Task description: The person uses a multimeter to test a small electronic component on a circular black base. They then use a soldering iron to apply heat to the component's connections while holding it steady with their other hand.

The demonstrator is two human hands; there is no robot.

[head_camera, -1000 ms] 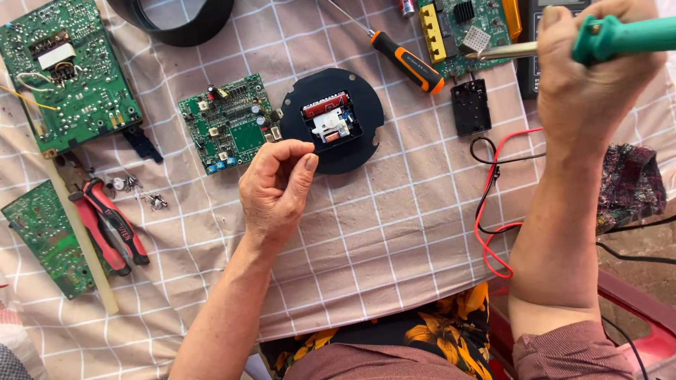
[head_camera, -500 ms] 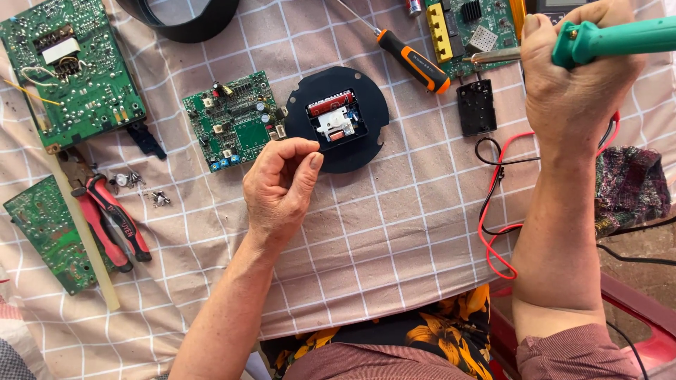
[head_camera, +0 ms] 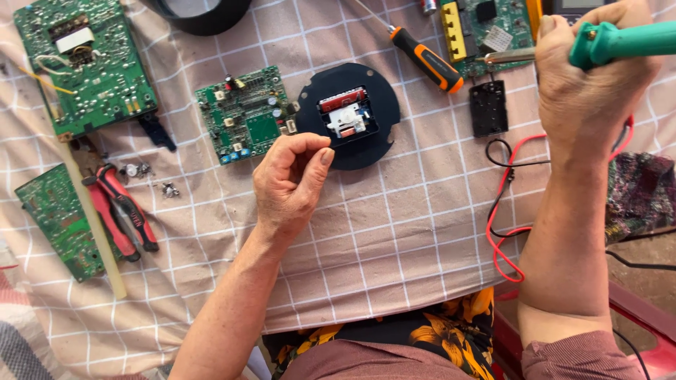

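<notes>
My left hand [head_camera: 289,183] rests on the checked cloth with its fingers curled and thumb pressed to the fingertips; nothing shows between them. It lies just below a black round disc [head_camera: 377,144] carrying a red and white part, beside a small green circuit board [head_camera: 246,116]. My right hand [head_camera: 588,91] grips the green handle of a soldering iron [head_camera: 627,41] at the upper right. The iron's metal tip [head_camera: 507,56] points left at the edge of a green board [head_camera: 486,24] at the top.
An orange-and-black screwdriver [head_camera: 426,60] and a black battery holder [head_camera: 488,108] lie near the iron. Red and black wires [head_camera: 493,239] loop by my right forearm. Two more circuit boards [head_camera: 84,63] [head_camera: 60,218], red pliers [head_camera: 127,218] and loose screws [head_camera: 151,176] lie on the left.
My left hand has edged slightly right, toward the black disc. My right hand keeps the soldering iron near the top board with little movement.
</notes>
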